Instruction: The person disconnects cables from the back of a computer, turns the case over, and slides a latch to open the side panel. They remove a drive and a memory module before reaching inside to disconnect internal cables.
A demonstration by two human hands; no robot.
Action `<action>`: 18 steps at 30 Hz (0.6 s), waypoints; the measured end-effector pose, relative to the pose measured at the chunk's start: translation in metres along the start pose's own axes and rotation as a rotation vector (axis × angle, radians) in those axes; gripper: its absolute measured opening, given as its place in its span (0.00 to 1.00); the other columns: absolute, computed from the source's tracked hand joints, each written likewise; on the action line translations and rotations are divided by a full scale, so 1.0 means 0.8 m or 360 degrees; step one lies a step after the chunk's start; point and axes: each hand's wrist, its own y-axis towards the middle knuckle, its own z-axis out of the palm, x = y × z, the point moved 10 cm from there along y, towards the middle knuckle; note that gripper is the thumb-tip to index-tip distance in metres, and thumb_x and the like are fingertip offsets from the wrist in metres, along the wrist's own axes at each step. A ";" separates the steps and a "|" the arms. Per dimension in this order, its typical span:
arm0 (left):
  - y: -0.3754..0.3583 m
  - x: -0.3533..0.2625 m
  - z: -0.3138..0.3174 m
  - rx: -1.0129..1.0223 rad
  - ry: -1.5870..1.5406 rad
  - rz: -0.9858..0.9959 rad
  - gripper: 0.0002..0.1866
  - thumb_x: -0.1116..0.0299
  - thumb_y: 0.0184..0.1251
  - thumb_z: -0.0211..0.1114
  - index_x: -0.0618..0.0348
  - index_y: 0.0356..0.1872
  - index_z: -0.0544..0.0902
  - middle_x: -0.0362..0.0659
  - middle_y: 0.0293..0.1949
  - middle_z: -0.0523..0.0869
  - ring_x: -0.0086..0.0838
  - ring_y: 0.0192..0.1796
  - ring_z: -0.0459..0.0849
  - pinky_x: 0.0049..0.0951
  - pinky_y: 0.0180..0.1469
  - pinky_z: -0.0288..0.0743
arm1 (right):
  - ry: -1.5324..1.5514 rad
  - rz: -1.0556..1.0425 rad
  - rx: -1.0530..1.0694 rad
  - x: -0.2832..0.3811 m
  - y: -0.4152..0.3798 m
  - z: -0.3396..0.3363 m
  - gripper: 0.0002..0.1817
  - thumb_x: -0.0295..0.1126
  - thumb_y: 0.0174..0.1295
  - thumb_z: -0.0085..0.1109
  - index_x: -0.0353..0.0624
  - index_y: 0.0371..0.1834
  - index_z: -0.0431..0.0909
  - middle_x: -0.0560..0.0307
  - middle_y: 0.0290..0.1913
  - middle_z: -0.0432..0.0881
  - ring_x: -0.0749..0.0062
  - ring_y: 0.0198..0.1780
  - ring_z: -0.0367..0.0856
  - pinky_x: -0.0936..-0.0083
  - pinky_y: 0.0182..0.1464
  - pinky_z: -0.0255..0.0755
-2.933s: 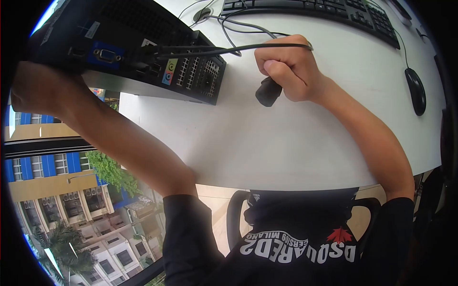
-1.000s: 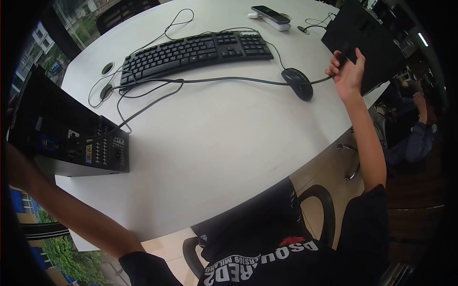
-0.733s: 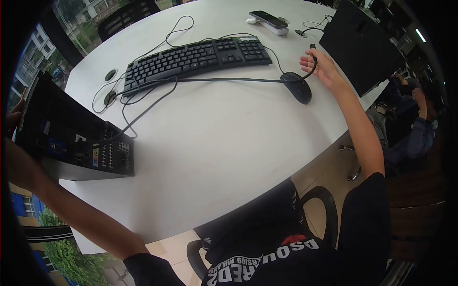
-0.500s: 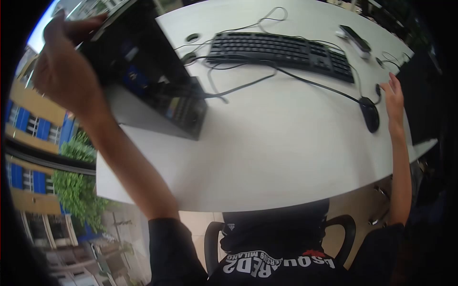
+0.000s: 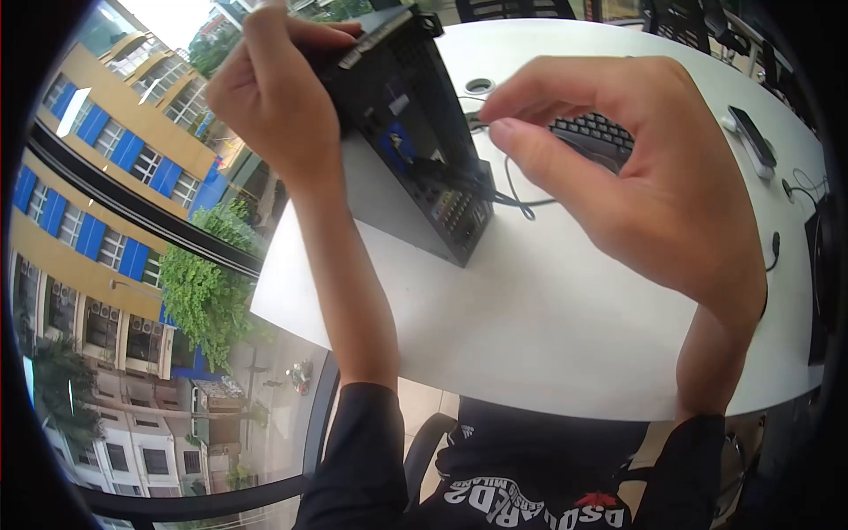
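A black and grey computer tower [image 5: 415, 150] stands on the white table [image 5: 548, 327], its back with ports and a blue connector turned toward my right. My left hand [image 5: 278, 102] is closed on the top edge of the tower. Dark cables [image 5: 473, 187] run out from the tower's back. Raised in front of the camera, my right hand [image 5: 654, 168] has curved fingers with a gap between thumb and index finger, and nothing shows in it. Behind it, the black keyboard [image 5: 594, 132] is partly hidden. The mouse is not visible.
A dark phone-like device [image 5: 751, 137] lies at the table's right side, near a loose cable end [image 5: 774, 252]. A cable hole [image 5: 480, 86] sits behind the tower. Large windows [image 5: 291, 371] border the table on the left. Chairs [image 5: 512, 9] stand beyond the far edge.
My right hand has come from beside the mouse, up and left toward the tower's back. My left hand stays on the tower. The camera view has turned left.
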 end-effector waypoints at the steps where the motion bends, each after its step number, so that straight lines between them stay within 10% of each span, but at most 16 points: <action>1: -0.002 -0.004 -0.001 -0.0011 0.0039 0.0016 0.25 0.61 0.75 0.56 0.66 0.17 0.85 0.53 0.27 0.92 0.31 0.32 0.90 0.27 0.57 0.79 | 0.0086 0.0032 0.0040 -0.003 0.009 0.005 0.07 0.24 0.64 0.65 0.31 0.40 0.87 0.50 0.35 0.91 0.68 0.39 0.90 0.76 0.48 0.81; 18: 0.002 0.007 0.005 0.0021 -0.0083 -0.0090 0.28 0.63 0.77 0.53 0.63 0.13 0.82 0.49 0.23 0.90 0.32 0.29 0.91 0.30 0.60 0.80 | 0.0081 0.0152 0.0677 -0.075 -0.020 0.051 0.07 0.29 0.60 0.69 0.35 0.34 0.86 0.52 0.25 0.86 0.68 0.31 0.89 0.73 0.39 0.81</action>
